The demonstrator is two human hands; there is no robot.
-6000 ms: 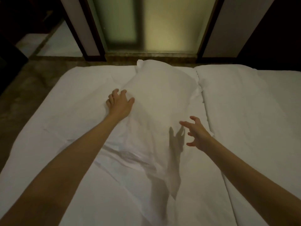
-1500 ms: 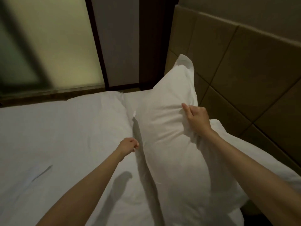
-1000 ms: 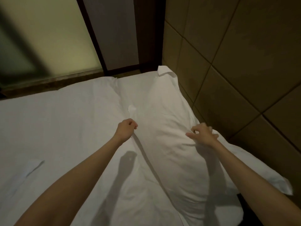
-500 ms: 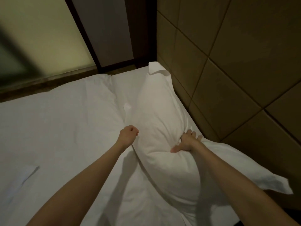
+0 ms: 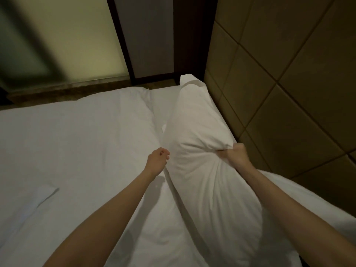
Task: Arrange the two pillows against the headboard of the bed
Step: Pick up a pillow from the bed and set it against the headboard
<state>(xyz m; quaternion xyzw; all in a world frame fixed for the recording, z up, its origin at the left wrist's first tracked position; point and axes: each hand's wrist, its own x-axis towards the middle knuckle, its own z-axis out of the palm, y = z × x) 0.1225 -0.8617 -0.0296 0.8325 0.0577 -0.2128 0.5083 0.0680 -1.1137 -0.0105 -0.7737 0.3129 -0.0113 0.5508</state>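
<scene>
Pillow [image 5: 196,132] leans along the headboard [image 5: 289,83] toward 1 o'clock, pinched in at its middle by both hands. Right hand [image 5: 234,156] has its fingers [image 5: 223,153] clenched on the headboard-side edge, while left hand [image 5: 157,160], at 9 o'clock of it, curls against the opposite edge over the bed [image 5: 77,141]. A second pillow [image 5: 308,205] lies behind the right forearm at 4 o'clock.

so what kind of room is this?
Likely a hotel bedroom: a bed made up in plain white linen, a padded panel headboard and a frosted glass panel beyond it. Both hands are on a white pillow.
</scene>
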